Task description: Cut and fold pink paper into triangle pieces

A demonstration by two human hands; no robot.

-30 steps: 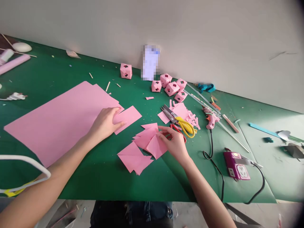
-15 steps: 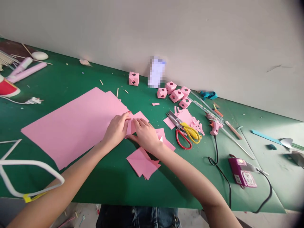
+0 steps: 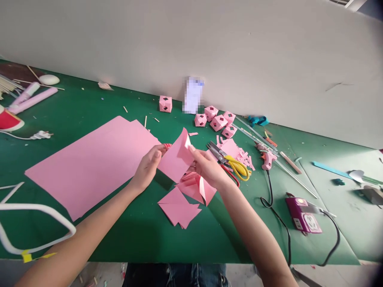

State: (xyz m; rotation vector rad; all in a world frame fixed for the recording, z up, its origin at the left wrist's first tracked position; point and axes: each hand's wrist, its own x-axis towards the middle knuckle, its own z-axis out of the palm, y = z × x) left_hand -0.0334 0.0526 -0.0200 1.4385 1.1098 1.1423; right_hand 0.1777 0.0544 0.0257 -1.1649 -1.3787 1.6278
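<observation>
Right hand (image 3: 206, 165) now, forearm slanting up from the lower right, wrist bent inward: thumb and fingers pinch the pink paper piece (image 3: 175, 161) at its right edge, the upper corner curling beside the thumb. And the left hand (image 3: 146, 169), palm turned inward, thumb up, has its fingertips at the paper's left side; whether they're pinching, I can't tell.

Look at the paper itself, tilted between the two hands, its lower corner just above a loose pile of folded pieces (image 3: 194, 187). Below the grip sits another small stack (image 3: 179, 207), and from there green tabletop (image 3: 143, 243) runs to the near edge.

Left of the grip, the large pink sheets (image 3: 92, 163) reach right up to the left hand. Close on the right, scissors (image 3: 236, 165), handles toward the right wrist; beyond them the glue gun (image 3: 267, 157). Ahead, past a green strip, the paper cubes (image 3: 218, 122) cluster near the wall (image 3: 134, 48).
</observation>
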